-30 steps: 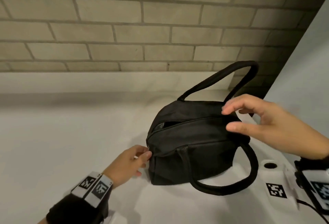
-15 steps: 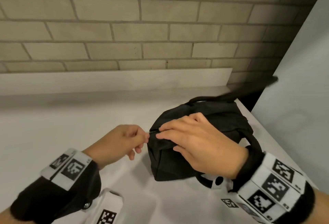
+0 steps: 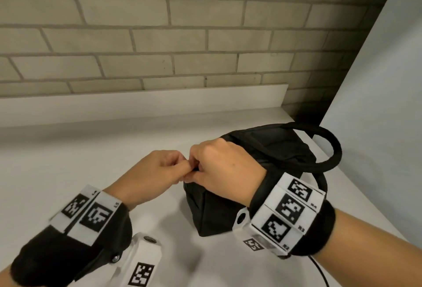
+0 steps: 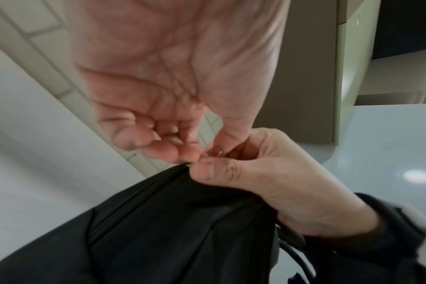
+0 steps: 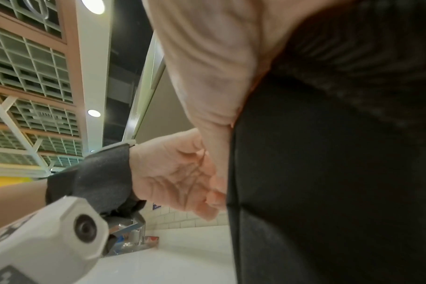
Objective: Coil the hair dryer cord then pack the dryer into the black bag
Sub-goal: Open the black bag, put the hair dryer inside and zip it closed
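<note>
While both hands meet at the near end of the black bag (image 3: 258, 168), the bag sits on the white surface (image 3: 68, 161) close to the brick wall's right corner, one handle (image 3: 328, 147) arching up behind. The left hand (image 3: 150, 172) has its fingers (image 4: 182, 151) curled and pinched together at the end of the zipper (image 4: 144, 190), seemingly on the pull, though the pull itself is too small and blurred to make out. The right hand (image 3: 223, 170) grips the bag's fabric just beside that spot, thumb (image 4: 216, 173) pressed down on the cloth and fingers curled over the top.

No hair dryer or cord shows in any view; judging by the zipped seam and the bag's full shape, it is probably already inside.

The risk now lies in the zipper. If the right hand lets the fabric slacken, the slider could bite into the cloth and jam. A hard tug with a weak hold might also drag the light bag across the smooth surface or make the pinch slip off the pull.
</note>
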Demonstrator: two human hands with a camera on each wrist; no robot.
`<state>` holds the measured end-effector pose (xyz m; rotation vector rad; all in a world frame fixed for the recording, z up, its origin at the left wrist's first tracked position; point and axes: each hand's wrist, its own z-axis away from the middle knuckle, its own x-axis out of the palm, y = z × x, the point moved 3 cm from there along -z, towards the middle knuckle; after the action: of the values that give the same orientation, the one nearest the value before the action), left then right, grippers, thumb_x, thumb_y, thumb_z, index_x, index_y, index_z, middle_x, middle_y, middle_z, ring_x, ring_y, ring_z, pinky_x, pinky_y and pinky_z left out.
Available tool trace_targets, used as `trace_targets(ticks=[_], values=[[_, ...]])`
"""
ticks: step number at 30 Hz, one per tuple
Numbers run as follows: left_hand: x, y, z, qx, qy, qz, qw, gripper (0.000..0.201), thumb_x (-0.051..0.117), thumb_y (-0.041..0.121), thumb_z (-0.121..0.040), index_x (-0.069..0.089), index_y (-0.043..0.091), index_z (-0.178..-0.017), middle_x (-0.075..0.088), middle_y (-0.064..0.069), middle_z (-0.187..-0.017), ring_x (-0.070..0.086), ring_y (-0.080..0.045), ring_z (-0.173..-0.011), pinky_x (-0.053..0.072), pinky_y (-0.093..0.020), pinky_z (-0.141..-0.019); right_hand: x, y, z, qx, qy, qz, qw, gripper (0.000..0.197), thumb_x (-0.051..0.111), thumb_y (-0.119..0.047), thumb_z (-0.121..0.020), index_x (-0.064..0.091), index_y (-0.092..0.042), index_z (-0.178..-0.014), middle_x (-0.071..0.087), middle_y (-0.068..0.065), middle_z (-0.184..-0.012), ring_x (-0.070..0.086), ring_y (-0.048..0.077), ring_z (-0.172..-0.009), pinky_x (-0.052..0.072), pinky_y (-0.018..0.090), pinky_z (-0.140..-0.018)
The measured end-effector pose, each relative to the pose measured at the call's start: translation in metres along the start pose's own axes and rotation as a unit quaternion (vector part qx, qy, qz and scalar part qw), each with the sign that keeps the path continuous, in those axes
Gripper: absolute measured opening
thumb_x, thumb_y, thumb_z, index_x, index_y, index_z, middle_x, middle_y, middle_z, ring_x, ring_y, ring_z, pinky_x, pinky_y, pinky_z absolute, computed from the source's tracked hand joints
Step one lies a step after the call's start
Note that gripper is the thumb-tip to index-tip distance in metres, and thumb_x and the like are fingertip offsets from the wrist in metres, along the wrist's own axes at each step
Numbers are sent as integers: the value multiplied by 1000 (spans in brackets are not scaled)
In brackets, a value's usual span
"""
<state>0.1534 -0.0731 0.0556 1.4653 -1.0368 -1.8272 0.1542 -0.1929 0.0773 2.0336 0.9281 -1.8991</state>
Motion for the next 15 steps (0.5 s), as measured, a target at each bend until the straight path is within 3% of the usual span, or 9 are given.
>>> trace_targets(ticks=[3,5,7,11,15], values=[[1,-10,5,32,58,83,994,21,52,30,-76,59,27,-57,63,3,-72,51,2,-57,41,-18,-63,3,1,0,2,12,9,1000,22,51,-31,-89,59,-10,-93,64,8,-91,58,30,-84,45,34,-64],[6,-17,9,69,102,106,987,20,57,12,-83,62,27,-73,66,2,-80,57,3,-66,45,-11,-65,3,1,1,8,27,13,1000,23,47,-30,-91,58,-11,-94,64,9,-92,58,30,-84,45,35,-66],[15,-26,11,95,118,98,984,24,63,4,-78,61,28,-81,67,2,-82,61,1,-75,46,-6,-70,1,0,3,11,58,28,998,22,44,-30,-91,57,-12,-94,65,7,-92,59,29,-83,40,33,-62],[26,-34,5,116,157,90,977,27,68,7,-73,61,32,-73,69,7,-74,64,1,-76,46,-3,-69,-4,-2,6,-2,125,81,989,21,44,-28,-90,58,-12,-88,68,4,-80,61,27,-74,27,29,-62],[27,-28,-3,144,121,64,980,33,70,1,-68,59,32,-63,69,18,-71,63,-1,-68,47,-5,-64,-9,-4,7,28,141,122,982,17,58,-23,-78,59,-11,-65,63,3,-51,56,26,-49,25,27,-57]])
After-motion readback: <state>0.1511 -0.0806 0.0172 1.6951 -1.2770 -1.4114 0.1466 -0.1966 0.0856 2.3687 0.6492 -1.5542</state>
